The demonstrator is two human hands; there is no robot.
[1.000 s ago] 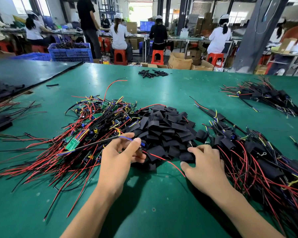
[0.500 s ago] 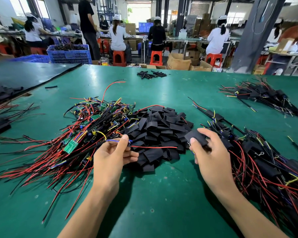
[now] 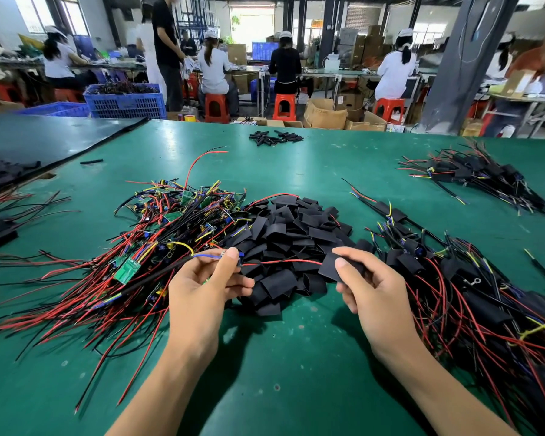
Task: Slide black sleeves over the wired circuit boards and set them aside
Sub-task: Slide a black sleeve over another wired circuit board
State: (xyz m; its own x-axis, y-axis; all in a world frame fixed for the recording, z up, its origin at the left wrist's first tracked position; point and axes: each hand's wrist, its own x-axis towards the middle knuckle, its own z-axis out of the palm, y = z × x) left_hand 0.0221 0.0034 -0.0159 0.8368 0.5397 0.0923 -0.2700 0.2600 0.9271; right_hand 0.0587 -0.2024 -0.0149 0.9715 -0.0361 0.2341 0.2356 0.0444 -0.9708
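Black sleeve (image 3: 329,267) is pinched by the fingers of my right hand (image 3: 375,287), centre-right of the frame. Fingers of my left hand (image 3: 199,287) pinch the wire bundle (image 3: 206,255). Its red wire (image 3: 283,262) lies horizontally between them and reaches the sleeve's left edge.

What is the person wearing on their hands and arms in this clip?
Both are bare: the left hand and right hand wear no gloves or rings, and no watch or bracelet shows at either wrist. The forearms are uncovered to the frame edge, with no sleeve visible. The nails look short and unpainted.
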